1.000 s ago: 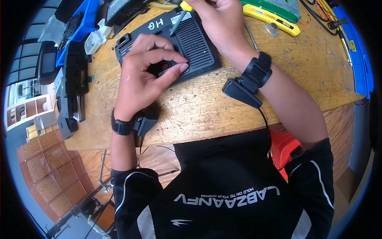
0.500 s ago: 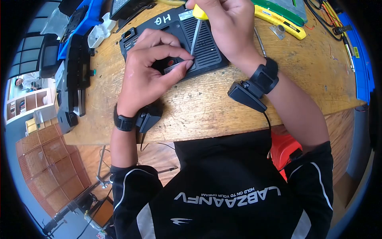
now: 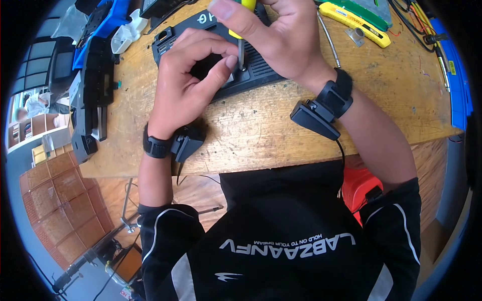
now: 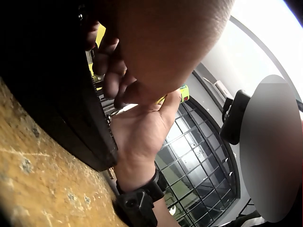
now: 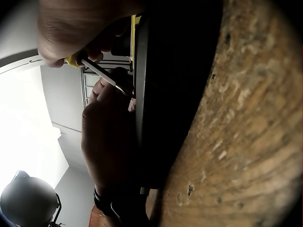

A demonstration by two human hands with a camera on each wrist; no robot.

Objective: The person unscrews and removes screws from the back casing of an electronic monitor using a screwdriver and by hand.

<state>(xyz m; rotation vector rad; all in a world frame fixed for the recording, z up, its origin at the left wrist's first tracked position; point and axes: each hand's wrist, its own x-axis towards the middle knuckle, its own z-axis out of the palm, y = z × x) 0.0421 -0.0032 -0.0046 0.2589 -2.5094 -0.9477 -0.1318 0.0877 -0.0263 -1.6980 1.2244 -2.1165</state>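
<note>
A black plastic case (image 3: 262, 71) with a slotted vent and white lettering lies on the wooden table. My right hand (image 3: 296, 45) grips a yellow-handled screwdriver (image 3: 241, 54) above it. In the head view, the screwdriver's tip meets the case beside the vent. Resting over the case from the left, my left hand (image 3: 183, 88) has a bent index finger and thumb close together right at the metal shaft. I cannot tell whether they pinch anything. The right wrist view shows the screwdriver shaft (image 5: 102, 72) slanting down to the case, with the left hand (image 5: 111, 132) beside it.
A yellow utility knife (image 3: 354, 24) and a thin metal rod (image 3: 329, 40) lie to the right, near a small metal bracket (image 3: 355, 36). Blue bins (image 3: 458, 108) stand at the right edge. Black equipment (image 3: 95, 95) and a white plastic piece (image 3: 128, 34) are on the left.
The screwdriver has come down and inward, from a slant to nearly upright, its tip at the case. My left fingertips have shifted slightly upward, away from where the tip now rests.
</note>
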